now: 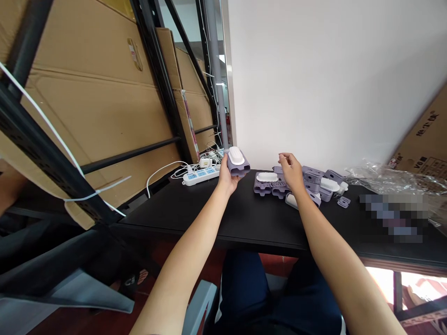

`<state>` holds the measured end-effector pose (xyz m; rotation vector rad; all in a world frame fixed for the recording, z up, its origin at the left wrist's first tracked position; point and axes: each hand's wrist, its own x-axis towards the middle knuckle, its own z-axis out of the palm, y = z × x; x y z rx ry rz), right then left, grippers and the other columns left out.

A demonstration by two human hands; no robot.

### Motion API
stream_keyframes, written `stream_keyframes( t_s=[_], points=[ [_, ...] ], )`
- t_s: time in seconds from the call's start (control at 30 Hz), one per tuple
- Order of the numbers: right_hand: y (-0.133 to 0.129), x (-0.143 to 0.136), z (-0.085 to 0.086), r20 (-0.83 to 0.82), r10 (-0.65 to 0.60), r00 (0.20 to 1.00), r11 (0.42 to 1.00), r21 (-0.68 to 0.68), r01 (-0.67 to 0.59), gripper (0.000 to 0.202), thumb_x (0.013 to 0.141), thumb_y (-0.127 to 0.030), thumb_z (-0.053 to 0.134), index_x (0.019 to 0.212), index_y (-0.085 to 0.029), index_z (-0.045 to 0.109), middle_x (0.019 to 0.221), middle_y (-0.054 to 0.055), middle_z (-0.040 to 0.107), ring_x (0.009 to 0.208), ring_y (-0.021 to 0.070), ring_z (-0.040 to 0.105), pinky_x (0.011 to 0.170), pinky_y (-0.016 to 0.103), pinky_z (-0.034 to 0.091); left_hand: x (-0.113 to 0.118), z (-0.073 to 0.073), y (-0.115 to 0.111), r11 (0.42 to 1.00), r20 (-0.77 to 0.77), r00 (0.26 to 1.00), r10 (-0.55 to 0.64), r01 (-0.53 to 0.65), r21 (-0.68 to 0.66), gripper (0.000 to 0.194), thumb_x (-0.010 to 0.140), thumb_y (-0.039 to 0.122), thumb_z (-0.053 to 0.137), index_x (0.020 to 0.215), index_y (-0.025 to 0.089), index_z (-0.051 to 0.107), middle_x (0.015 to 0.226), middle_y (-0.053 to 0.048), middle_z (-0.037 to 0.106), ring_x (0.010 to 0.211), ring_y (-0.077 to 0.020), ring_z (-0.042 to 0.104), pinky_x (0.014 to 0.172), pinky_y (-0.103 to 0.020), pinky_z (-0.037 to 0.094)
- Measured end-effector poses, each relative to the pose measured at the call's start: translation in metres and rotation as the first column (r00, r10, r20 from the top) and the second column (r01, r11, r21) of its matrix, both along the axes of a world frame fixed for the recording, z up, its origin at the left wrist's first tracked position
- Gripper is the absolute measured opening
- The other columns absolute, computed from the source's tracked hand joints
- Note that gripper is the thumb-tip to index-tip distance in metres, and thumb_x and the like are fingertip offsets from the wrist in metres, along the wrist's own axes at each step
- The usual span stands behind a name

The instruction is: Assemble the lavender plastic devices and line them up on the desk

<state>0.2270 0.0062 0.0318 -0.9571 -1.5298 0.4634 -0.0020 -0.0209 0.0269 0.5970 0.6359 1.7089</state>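
My left hand (228, 179) holds a purple-grey plastic holder with a white oval piece (236, 156) on its face, raised above the black table (244, 218). My right hand (292, 170) is lifted over the purple-grey parts, its fingers curled with thumb and fingertips close together; whatever they may hold is too small to make out. Under and around it lie several purple-grey holders (262, 184), one with a white oval piece (267, 177) on top. Further right are another white piece (329, 184) and a small flat purple-grey plate (344, 202).
A white power strip (201, 176) with tangled cables sits at the table's back left, beside a black metal rack (164, 83) and cardboard. Clear plastic wrap (380, 179) and a cardboard box (424, 135) are at the right. A white wall (314, 83) stands behind.
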Motion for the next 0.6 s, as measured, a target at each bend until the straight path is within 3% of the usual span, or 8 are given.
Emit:
stream_keyframes(
  t_s=[0.1, 0.23, 0.37, 0.6],
  points=[
    [0.001, 0.013, -0.006, 0.298, 0.002, 0.954, 0.999, 0.03, -0.011, 0.034, 0.097, -0.045, 0.055, 0.114, -0.023, 0.074, 0.103, 0.009, 0.076, 0.105, 0.0287, 0.067, 0.096, 0.044, 0.049, -0.001, -0.004, 0.005, 0.998, -0.023, 0.998, 0.055, -0.056, -0.041, 0.048, 0.1, 0.056, 0.054, 0.126, 0.018, 0.064, 0.086, -0.005, 0.076, 0.067, -0.0161, 0.072, 0.059, -0.024, 0.056],
    [0.0, 0.012, -0.018, 0.614, -0.004, 0.789, 0.996, 0.074, -0.053, 0.031, 0.097, -0.04, 0.06, 0.119, -0.023, 0.076, 0.123, 0.013, 0.073, 0.121, 0.0348, 0.063, 0.107, 0.054, 0.043, -0.001, -0.007, 0.008, 0.982, -0.043, 0.996, 0.079, -0.085, -0.168, 0.036, 0.101, 0.049, 0.053, 0.117, 0.019, 0.065, 0.075, -0.002, 0.071, 0.059, -0.0154, 0.069, 0.053, -0.023, 0.053],
    [-0.002, 0.003, -0.028, 0.709, 0.008, 0.705, 0.994, 0.071, -0.082, 0.037, 0.099, -0.043, 0.062, 0.128, -0.024, 0.073, 0.141, 0.016, 0.065, 0.136, 0.0379, 0.055, 0.112, 0.058, 0.039, -0.002, -0.01, 0.009, 0.957, -0.024, 0.999, 0.041, -0.046, -0.287, 0.036, 0.1, 0.047, 0.05, 0.116, 0.018, 0.065, 0.07, -0.003, 0.068, 0.058, -0.0178, 0.07, 0.042, -0.019, 0.044],
    [-0.006, -0.005, -0.035, 0.786, 0.071, 0.614, 0.997, -0.032, -0.075, 0.054, 0.101, -0.051, 0.057, 0.147, -0.024, 0.061, 0.154, 0.016, 0.057, 0.145, 0.037, 0.048, 0.119, 0.058, 0.034, -0.007, -0.01, 0.008, 0.958, 0.145, 0.989, -0.042, 0.081, -0.275, 0.035, 0.102, 0.041, 0.045, 0.117, 0.017, 0.064, 0.073, -0.007, 0.07, 0.065, -0.0226, 0.075, 0.039, -0.018, 0.044]
  ],
)
